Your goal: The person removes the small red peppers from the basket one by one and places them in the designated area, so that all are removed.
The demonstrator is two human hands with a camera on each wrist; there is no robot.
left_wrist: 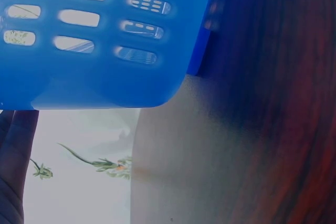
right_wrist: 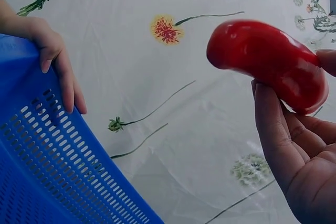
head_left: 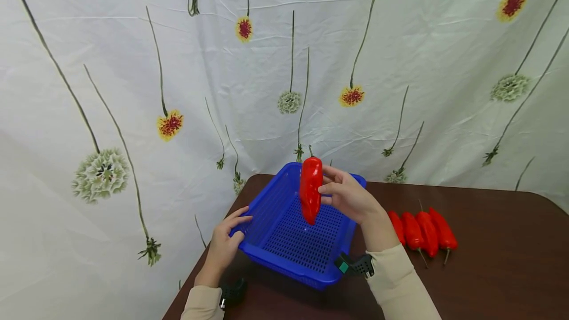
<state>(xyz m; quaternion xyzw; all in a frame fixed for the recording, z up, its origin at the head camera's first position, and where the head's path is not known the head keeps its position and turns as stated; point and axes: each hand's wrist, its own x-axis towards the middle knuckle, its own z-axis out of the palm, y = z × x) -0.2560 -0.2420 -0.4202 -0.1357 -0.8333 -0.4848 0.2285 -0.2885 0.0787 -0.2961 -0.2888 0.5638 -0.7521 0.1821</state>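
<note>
My right hand pinches a red pepper between thumb and fingers, its stem pointing up, over a blue plastic basket. The right wrist view shows the smooth, shiny red pepper between the thumb and fingers of the right hand. At the basket's left side, my left hand grips the rim, also visible as the left hand from the right wrist. The slotted wall of the basket fills much of the left wrist view. Inside, the basket's bare perforated floor shows.
Several red peppers lie side by side on the dark brown table, to the right of the basket. My right forearm partly covers the leftmost one. Behind the table hangs a white cloth printed with flowers.
</note>
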